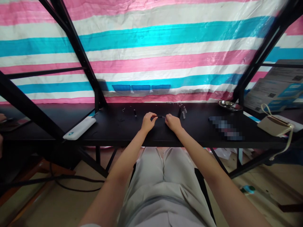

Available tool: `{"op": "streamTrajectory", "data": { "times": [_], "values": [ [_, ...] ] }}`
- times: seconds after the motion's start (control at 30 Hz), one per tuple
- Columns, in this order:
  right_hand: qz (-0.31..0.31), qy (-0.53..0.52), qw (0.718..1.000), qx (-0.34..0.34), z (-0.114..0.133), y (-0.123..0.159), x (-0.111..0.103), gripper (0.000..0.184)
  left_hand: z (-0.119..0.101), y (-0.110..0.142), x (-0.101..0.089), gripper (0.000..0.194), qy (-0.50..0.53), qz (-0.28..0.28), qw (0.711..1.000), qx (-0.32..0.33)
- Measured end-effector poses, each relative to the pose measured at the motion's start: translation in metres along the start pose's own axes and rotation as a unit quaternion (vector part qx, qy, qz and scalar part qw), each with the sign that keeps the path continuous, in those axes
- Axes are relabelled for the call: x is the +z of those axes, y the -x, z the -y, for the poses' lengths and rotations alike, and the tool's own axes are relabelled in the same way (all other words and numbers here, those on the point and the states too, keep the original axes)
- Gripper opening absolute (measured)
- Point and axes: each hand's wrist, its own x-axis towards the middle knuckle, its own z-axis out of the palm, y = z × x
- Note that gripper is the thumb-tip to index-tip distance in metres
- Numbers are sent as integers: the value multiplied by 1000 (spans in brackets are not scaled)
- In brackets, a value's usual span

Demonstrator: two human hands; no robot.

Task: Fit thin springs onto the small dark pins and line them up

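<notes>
Over the middle of the black table (113, 129), both my hands meet at a thin black pen-like stick (160, 116). My left hand (148, 123) pinches its dark end between thumb and fingertips. My right hand (173, 123) is closed around the other end, where a narrow silvery part shows. The fingers hide both ends, so its exact kind is unclear. Just right of my right hand stands a small black cylinder (179, 112), beside a cluster of small whitish pieces (184, 112). Left of my left hand is a short dark piece with a pale top (135, 113).
Tiny pale bits (172, 103) lie along the table's back edge. A white box-like device (80, 128) rests at left. To the right are a metal dish (230, 106), a blurred-out item (226, 127) and a beige bag (274, 125). Black frame posts (79, 52) slant up both sides.
</notes>
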Motion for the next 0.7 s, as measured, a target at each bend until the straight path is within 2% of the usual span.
{"op": "streamTrajectory", "data": {
  "times": [0.13,0.27,0.4,0.7],
  "values": [
    [-12,6,1000,-20,1,1,-1,21,0,1,3,5,12,17,1000,11],
    [-34,-5,997,-70,1,3,-1,27,1,2,5,7,24,52,998,-1],
    [-47,-25,994,-96,-1,4,-1,29,2,2,5,8,30,44,998,-18],
    [-91,-35,987,-128,-3,3,5,27,1,2,6,7,46,43,998,-7]
  ]
}}
